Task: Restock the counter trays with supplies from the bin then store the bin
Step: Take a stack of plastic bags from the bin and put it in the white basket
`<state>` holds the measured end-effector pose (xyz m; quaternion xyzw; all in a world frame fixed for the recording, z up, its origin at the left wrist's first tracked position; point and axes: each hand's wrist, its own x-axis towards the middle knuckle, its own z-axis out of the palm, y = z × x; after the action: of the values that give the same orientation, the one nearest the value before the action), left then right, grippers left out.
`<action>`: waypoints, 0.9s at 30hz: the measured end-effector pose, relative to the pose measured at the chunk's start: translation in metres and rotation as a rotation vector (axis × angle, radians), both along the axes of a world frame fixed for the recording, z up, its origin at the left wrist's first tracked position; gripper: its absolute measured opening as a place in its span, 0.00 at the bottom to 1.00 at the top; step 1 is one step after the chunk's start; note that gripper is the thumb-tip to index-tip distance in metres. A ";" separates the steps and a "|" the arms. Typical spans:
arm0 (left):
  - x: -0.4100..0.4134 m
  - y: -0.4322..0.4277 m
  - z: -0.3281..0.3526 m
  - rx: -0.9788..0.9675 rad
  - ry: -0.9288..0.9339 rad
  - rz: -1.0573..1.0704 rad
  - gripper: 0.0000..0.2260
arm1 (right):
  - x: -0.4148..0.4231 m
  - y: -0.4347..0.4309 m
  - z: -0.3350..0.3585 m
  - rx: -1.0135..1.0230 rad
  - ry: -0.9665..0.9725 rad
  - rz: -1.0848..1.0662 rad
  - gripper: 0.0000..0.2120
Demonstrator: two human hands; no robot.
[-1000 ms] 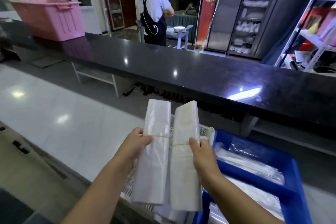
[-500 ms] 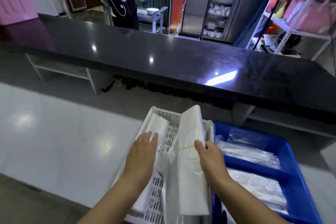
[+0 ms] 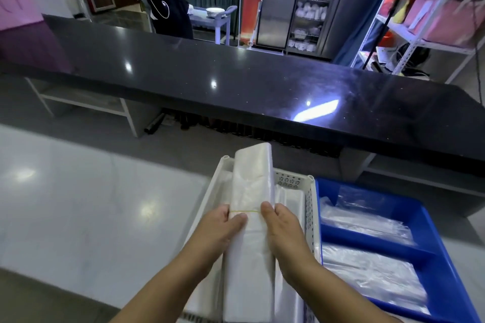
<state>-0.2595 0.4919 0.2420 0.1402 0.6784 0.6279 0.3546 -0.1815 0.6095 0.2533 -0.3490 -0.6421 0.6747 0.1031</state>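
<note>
The left hand (image 3: 221, 231) and right hand (image 3: 284, 228) grip one bundle of plastic bags (image 3: 252, 181) from either side, thumbs curled onto its front at the yellow rubber band (image 3: 248, 210). The bundle stands between them over the white perforated tray (image 3: 311, 207), where another bundle (image 3: 290, 217) lies to its right. Just right is the blue tray (image 3: 435, 252). Beyond runs the black counter (image 3: 262, 81).

Long black counter (image 3: 262, 81) with light glints — pale shiny surface (image 3: 78, 204) before it, metal shelving (image 3: 399, 29) beyond.
</note>
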 end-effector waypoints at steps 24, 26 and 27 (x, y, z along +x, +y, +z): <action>-0.005 0.000 -0.026 -0.502 0.549 0.071 0.12 | -0.028 0.069 -0.017 1.583 -0.133 1.109 0.11; 0.000 0.013 -0.031 -0.464 0.472 0.065 0.11 | -0.023 0.073 -0.016 1.559 -0.092 1.051 0.11; 0.003 0.019 -0.034 -0.446 0.433 0.048 0.11 | -0.020 0.074 -0.016 1.556 -0.075 1.029 0.11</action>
<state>-0.2566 0.5112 0.2083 0.1735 0.8625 0.4271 0.2089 -0.2013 0.6835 0.2377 0.1239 -0.9920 0.0057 -0.0244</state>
